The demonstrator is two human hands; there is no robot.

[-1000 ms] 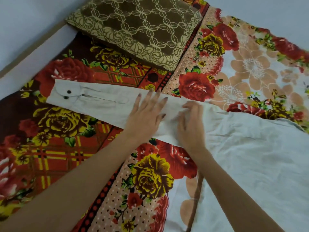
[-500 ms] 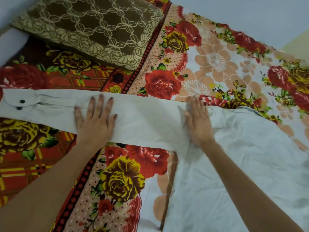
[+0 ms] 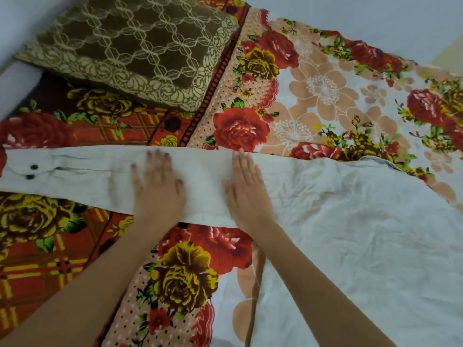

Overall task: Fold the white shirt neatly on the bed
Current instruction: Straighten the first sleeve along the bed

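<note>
The white shirt (image 3: 363,234) lies flat on the flowered bed sheet (image 3: 325,96), its body filling the right side. One long sleeve (image 3: 82,179) stretches straight to the left, ending in a cuff with two dark buttons (image 3: 31,171) at the left edge. My left hand (image 3: 157,189) rests palm down on the middle of the sleeve, fingers spread and slightly blurred. My right hand (image 3: 246,189) lies flat on the sleeve close to the shoulder, fingers together. Neither hand grips the cloth.
A brown and cream patterned pillow (image 3: 130,48) lies at the back left of the bed. The bed's white edge (image 3: 17,83) and a pale wall run along the far left. The sheet's far border (image 3: 375,43) meets a grey floor at the back right.
My left hand slid left along the sleeve, then back right toward my right hand. My right hand stayed near the shoulder. The view shifted, so the cuff now sits at the left edge.
</note>
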